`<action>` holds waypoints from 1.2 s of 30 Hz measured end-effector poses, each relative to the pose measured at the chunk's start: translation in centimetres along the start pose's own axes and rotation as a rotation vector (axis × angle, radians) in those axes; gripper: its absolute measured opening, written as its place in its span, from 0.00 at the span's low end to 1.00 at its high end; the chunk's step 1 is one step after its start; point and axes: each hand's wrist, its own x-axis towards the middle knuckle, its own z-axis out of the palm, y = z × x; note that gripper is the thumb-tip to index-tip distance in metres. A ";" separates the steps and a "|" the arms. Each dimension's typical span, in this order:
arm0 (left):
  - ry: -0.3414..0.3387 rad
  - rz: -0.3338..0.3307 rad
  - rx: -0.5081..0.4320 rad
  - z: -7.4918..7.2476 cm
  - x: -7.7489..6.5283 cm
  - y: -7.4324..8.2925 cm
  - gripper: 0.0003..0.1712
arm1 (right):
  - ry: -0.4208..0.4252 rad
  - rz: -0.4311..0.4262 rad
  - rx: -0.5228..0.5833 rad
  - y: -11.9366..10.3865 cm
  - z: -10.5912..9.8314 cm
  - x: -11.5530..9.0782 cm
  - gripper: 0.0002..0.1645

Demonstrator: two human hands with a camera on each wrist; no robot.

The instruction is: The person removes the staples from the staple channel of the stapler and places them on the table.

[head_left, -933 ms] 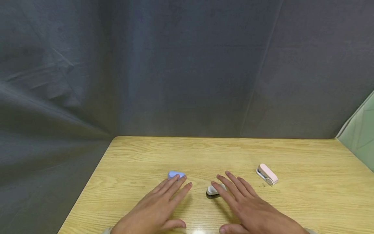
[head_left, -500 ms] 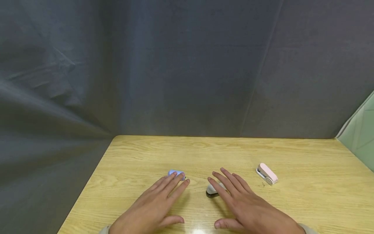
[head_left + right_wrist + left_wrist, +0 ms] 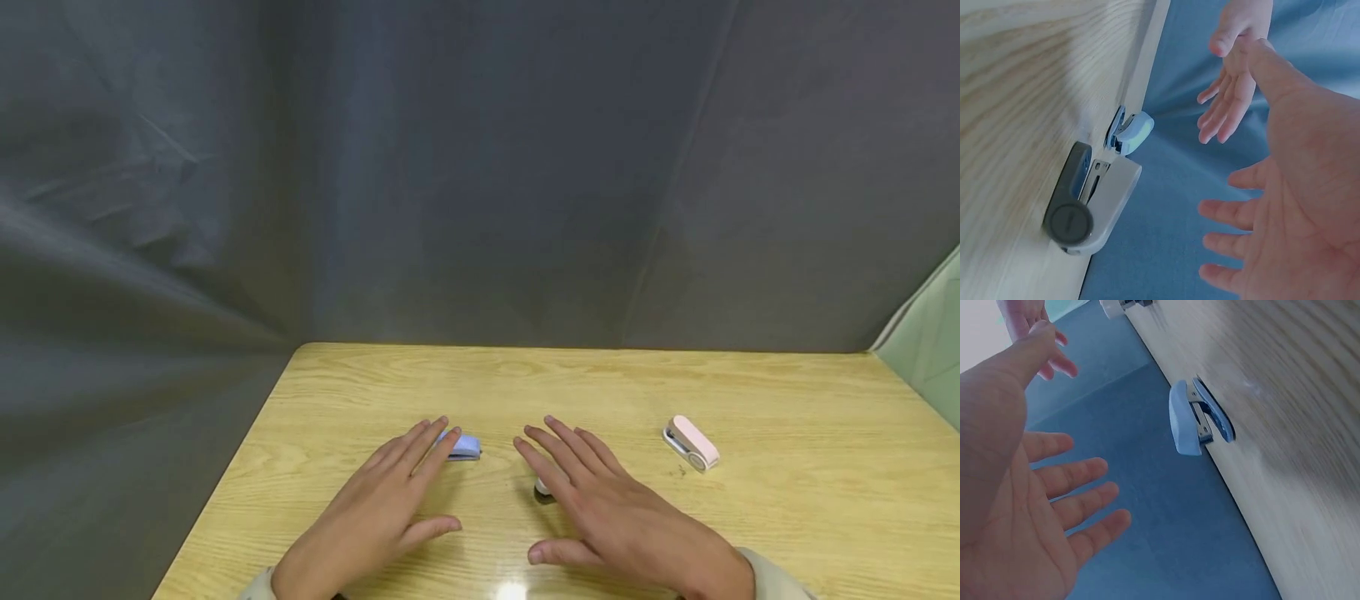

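Note:
My left hand hovers palm down above the table with fingers spread and nothing held. Beyond its fingertips lies a blue stapler, partly covered by them in the head view; the left wrist view shows this blue stapler whole, apart from the hand. My right hand is likewise spread and bare. Under its index finger peeks a white and dark grey stapler, mostly hidden from the head; in the right wrist view this grey stapler sits on the table, not touched. Farther right rests a pink and white stapler.
The staplers lie on a light wood-grain table. Dark grey cloth hangs behind its far edge and along the left side. A pale green surface shows past the right edge.
Both hands have drifted forward, the left slightly left as well and the right also leftward, covering more of the grey stapler. More of the blue stapler's right end shows. The staplers rest in place.

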 end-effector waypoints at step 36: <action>0.077 -0.222 -0.156 0.9 0.1 -3.4 0.38 | -0.040 0.038 0.095 -0.3 0.7 5.4 0.52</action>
